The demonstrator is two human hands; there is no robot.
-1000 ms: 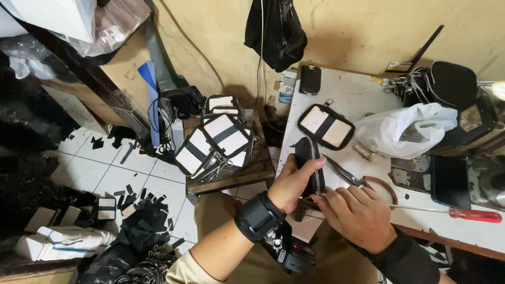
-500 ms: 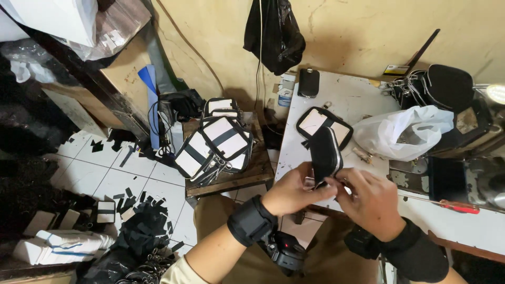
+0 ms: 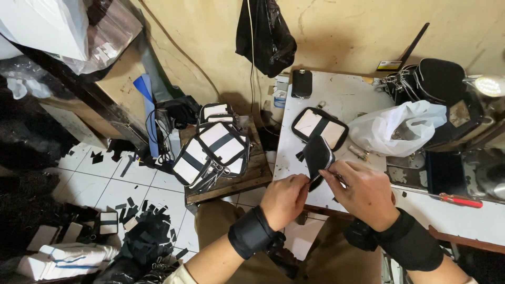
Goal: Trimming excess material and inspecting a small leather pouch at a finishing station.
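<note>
My left hand point(image 3: 284, 199) and my right hand point(image 3: 363, 192) both grip a small black zippered pouch point(image 3: 319, 156), held upright over the front edge of the white worktable point(image 3: 347, 97). The left fingers pinch its lower left edge; the right fingers hold the zipper side. Both wrists wear black bands. Just behind the pouch, a black-and-white pouch point(image 3: 319, 128) lies flat on the table.
A white plastic bag point(image 3: 402, 128) and a black bag point(image 3: 439, 79) sit at the table's right. A red-handled screwdriver point(image 3: 458, 199) lies near the front. A wooden stool point(image 3: 247, 179) at left carries a pile of black-and-white pouches point(image 3: 213, 150). Black scraps litter the tiled floor.
The pouch has been lifted from lying near the table edge and turned upright. My right hand moved from the table onto its zipper side.
</note>
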